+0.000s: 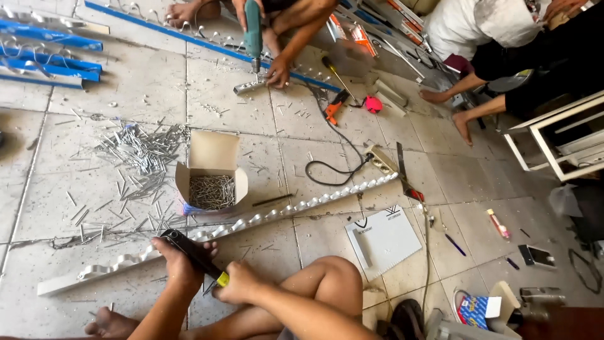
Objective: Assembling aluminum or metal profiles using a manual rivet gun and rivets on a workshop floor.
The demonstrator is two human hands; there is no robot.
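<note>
A black-and-yellow screwdriver [192,255] is clamped in both hands, left hand [178,261] at the handle, right hand [239,283] near the tip, beside the long metal rail [251,220] on the floor. A slip could likely drive the tip into the fingers, or into the bare knee [333,277] close by.

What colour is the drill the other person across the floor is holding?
Teal green drill, seen clearly in the head view.

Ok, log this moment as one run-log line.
left hand: gripping black tool | right hand: on its yellow end | long metal rail: lying on floor, under tool | open nail box: beyond rail
</note>
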